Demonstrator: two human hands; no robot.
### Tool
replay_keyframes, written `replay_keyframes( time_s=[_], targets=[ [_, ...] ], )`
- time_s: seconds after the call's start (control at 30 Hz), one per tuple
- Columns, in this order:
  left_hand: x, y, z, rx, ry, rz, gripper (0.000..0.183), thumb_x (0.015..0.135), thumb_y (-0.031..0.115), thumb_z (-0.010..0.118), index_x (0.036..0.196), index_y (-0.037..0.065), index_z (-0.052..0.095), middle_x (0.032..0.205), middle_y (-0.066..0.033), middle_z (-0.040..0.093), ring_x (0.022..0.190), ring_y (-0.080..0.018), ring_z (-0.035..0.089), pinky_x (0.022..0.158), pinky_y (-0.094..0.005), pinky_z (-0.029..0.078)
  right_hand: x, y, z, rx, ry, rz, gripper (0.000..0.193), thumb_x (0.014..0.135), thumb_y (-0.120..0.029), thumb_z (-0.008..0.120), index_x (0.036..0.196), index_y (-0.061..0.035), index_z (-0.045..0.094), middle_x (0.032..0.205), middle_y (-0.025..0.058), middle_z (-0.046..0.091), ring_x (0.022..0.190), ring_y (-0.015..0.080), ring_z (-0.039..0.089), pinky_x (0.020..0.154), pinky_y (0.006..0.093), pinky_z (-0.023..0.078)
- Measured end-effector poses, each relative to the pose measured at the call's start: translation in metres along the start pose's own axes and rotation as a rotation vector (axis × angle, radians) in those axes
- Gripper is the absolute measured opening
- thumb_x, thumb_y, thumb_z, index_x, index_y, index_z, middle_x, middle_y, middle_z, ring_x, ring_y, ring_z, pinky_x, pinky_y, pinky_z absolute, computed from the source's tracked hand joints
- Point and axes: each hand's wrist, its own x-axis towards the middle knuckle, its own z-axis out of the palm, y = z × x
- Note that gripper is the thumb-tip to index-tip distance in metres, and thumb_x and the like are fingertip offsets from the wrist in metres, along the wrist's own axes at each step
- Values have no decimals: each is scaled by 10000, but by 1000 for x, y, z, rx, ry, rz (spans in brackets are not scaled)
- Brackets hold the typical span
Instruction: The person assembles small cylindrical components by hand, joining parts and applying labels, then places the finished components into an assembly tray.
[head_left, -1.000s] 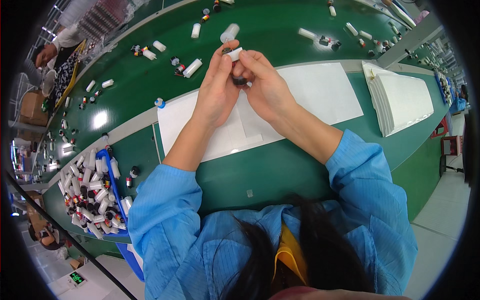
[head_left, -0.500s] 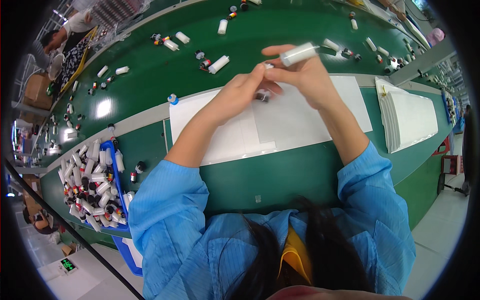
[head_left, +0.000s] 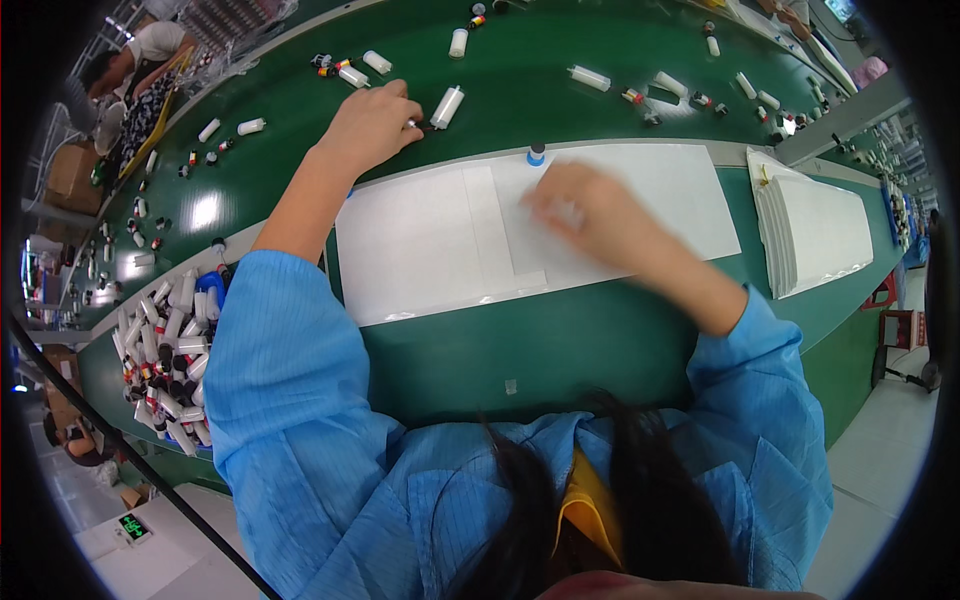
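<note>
My left hand [head_left: 368,125] reaches over the green surface with its fingers curled down. Its fingertips meet around something small and mostly hidden, just left of a white cylinder [head_left: 448,107] with a clear end. Over the white sheets [head_left: 430,240], my right hand [head_left: 590,215] is smeared by motion. Its fingers are bent, and a pale patch shows among them, too blurred to name. A small blue-and-dark cap-like part [head_left: 536,154] stands at the sheets' far edge, beyond my right hand.
Several white cylinders [head_left: 590,78] and small black-and-red parts [head_left: 632,95] lie scattered across the green surface. A heaped pile of such parts [head_left: 170,350] fills a blue tray at left. Stacked white sheets [head_left: 820,230] lie at right. A person [head_left: 150,60] works at far left.
My hands have parted: the left moved left and farther away, the right back over the sheets. The white cylinder from my right hand seems to lie on the green surface. The blue-and-dark part now shows.
</note>
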Motion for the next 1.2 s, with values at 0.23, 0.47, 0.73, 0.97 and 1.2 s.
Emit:
replay_keyframes(
  time_s=[0.23, 0.47, 0.73, 0.97, 1.2],
  targets=[
    [-16, -9, 34, 81, 361, 219, 186, 754, 155, 600, 892, 35, 637, 895, -80, 555, 934, -226, 522, 750, -339, 427, -23, -66, 17, -362, -249, -104, 110, 621, -28, 549, 698, 50, 561, 746, 160, 531, 767, 254, 517, 564, 325, 491],
    [-12, -4, 8, -350, 83, -132, 177, 798, 154, 560, 907, 24, 610, 860, -88, 606, 884, -188, 572, 808, -314, 428, -10, -56, 16, -282, -322, -16, 80, 638, -33, 573, 668, 38, 552, 727, 175, 561, 700, 289, 570, 604, 360, 489],
    [-17, 32, 18, -2070, 15, -110, 267, 858, 146, 486, 1078, -5, 504, 966, -93, 569, 922, -198, 556, 809, -298, 431, 7, -51, -48, 368, -644, 324, 129, 658, -91, 630, 747, -36, 555, 678, 57, 570, 620, 208, 556, 581, 307, 442],
    [-22, 63, 6, -2090, -77, 35, 241, 837, 114, 396, 1020, -15, 484, 794, -45, 487, 716, -147, 451, 852, -335, 386, 58, -1, -24, 16, 401, -168, 510, 633, -28, 615, 1109, -94, 443, 1201, 88, 410, 970, 223, 542, 763, 312, 451],
    [-24, 72, 8, -1519, 29, -18, 248, 877, 174, 447, 1025, -13, 514, 773, -12, 493, 708, -106, 443, 782, -250, 397, 54, 2, -17, 37, 327, -205, 458, 654, 7, 606, 1078, -115, 481, 1135, 64, 464, 854, 268, 572, 673, 337, 490]
  ],
)
